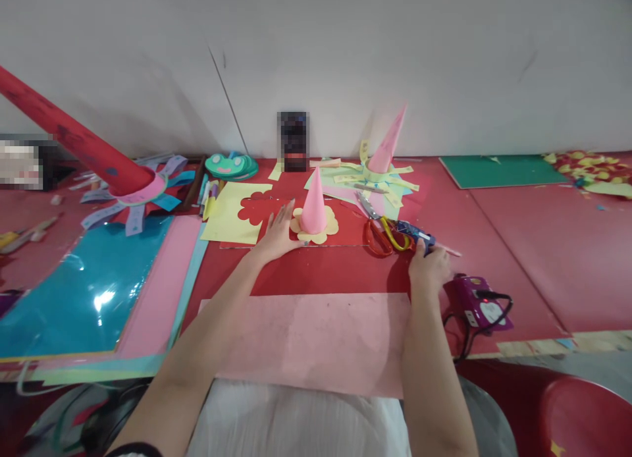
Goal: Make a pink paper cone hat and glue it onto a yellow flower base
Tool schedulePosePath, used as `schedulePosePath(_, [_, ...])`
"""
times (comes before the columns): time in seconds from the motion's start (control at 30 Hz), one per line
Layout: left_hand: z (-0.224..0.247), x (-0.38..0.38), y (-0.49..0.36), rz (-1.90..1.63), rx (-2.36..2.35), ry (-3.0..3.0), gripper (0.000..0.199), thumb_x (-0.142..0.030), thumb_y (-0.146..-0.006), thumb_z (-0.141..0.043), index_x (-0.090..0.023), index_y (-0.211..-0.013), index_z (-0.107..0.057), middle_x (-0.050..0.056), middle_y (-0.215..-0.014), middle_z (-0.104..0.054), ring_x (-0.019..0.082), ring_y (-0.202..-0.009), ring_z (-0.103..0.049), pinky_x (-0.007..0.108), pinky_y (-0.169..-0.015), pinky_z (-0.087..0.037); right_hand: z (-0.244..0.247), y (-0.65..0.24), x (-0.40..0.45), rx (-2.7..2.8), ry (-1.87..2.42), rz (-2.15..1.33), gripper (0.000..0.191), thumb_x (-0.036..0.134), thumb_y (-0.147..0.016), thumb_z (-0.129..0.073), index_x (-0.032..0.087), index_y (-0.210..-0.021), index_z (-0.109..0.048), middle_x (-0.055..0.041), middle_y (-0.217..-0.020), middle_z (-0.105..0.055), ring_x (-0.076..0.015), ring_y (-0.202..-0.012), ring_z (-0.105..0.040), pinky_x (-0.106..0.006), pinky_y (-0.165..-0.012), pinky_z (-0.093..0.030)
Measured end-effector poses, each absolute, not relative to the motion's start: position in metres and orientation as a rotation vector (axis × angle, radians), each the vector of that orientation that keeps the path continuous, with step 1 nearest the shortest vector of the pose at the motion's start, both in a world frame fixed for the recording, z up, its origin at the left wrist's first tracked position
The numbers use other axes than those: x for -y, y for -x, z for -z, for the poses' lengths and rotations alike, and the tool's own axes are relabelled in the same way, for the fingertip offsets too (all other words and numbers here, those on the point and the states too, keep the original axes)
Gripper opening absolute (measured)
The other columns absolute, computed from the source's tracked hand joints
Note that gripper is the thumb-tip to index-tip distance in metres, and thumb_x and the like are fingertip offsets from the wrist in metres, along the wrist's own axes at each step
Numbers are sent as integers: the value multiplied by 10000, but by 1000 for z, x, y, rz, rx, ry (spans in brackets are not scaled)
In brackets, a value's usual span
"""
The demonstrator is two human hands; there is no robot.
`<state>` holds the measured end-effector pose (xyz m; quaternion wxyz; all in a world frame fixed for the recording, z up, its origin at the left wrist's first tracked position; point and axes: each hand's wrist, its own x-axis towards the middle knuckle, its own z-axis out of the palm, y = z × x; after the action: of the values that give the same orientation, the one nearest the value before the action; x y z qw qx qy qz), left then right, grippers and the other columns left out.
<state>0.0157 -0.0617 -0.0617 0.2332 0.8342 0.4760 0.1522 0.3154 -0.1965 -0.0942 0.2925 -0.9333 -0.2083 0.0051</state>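
A pink paper cone (315, 207) stands upright on a yellow flower-shaped paper (332, 228), which lies on a red sheet (345, 234). My left hand (277, 238) rests at the left side of the flower, fingers stretched and thumb apart, seemingly touching its edge. To the right, my right hand (428, 267) is closed on a blue glue gun (415, 233) with a stick protruding from its back. Close to the gun's nozzle lie scissors with red and yellow handles (379, 238). Part of the gun's grip is hidden by my fingers.
A purple box with a lit red light (476, 305) and black cable sits at right. Another pink cone (389, 144) stands behind. At left are a red cone hat (99, 151) and a blue sheet (93, 292). Pink paper (316, 342) covers the near edge.
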Motion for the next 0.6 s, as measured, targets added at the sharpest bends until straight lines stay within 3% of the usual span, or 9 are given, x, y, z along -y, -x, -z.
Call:
schedulePosePath(0.07, [58, 73, -15, -619, -1400, -2317, 840, -334, -753, -700, -227, -1431, -216, 162, -1473, -373, 309, -1388, -319, 491, -1096, -316, 95, -317, 197, 541, 2418, 30, 310, 441, -854, -418, 156, -900, -532, -209, -1042, -624, -346, -1034, -575, -474, -879, -414])
schedulePosePath(0.13, [56, 88, -20, -847, -1450, -2352, 542, -273, -849, -594, -190, -1333, -365, 152, -1326, -520, 264, -1262, -486, 419, -1016, -423, 94, -317, 197, 512, 2344, 61, 333, 479, -861, -396, 172, -887, -523, -186, -997, -636, -323, -986, -594, -439, -839, -434])
schedulePosePath(0.23, [56, 108, -34, -771, -1249, -2605, 202, -216, -904, -507, -194, -1101, -546, 83, -1073, -649, 216, -1009, -624, 354, -864, -506, 87, -313, 197, 489, 2291, 70, 383, 533, -874, -363, 184, -912, -516, -155, -921, -652, -304, -887, -623, -391, -737, -448])
schedulePosePath(0.37, [59, 114, -54, -481, -1176, -2815, 142, -191, -909, -499, -165, -1010, -594, 78, -980, -652, 198, -863, -637, 318, -747, -518, 76, -291, 194, 681, 2155, 120, 468, 601, -880, -328, 185, -995, -508, -134, -893, -663, -282, -826, -641, -342, -664, -440])
schedulePosePath(0.6, [68, 98, -54, -216, -1262, -2810, 133, -211, -898, -536, -130, -980, -604, 82, -986, -661, 197, -880, -638, 275, -691, -510, 74, -240, 184, 1047, 2116, -108, 450, 562, -874, -378, 178, -1075, -497, -153, -1049, -653, -266, -872, -655, -329, -661, -469])
